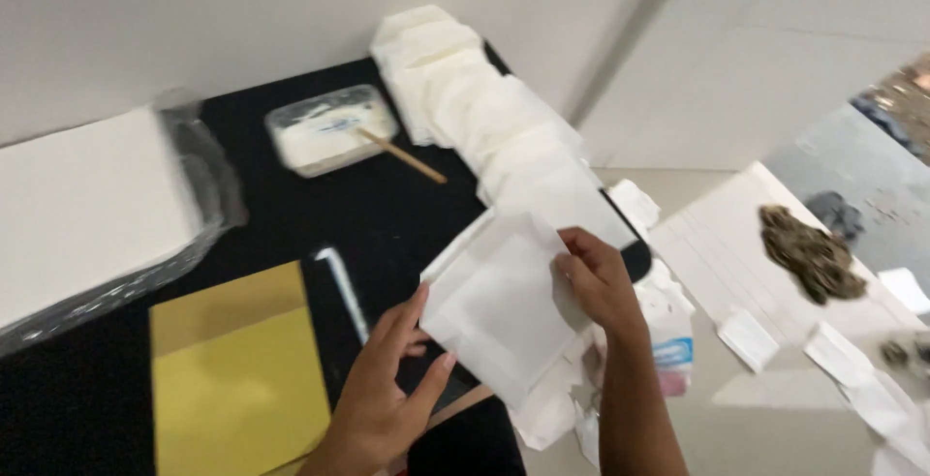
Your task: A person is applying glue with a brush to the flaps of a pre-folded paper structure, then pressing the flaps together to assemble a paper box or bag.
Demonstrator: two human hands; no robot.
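Note:
A white paper bag (499, 307) is held above the black table (387, 214), between both hands. My left hand (387, 384) touches its lower left edge with fingers spread. My right hand (596, 282) pinches the bag's upper right corner. A row of similar white paper bags (475, 108) lies overlapping behind it, running toward the wall.
A clear tub of white paste (325, 132) with a wooden stick (402, 156) sits at the back. A yellow board (237, 379) lies at the front left, a plastic-wrapped white stack (92, 205) at the far left. White sheets and dark scraps (809, 253) lie on the floor at right.

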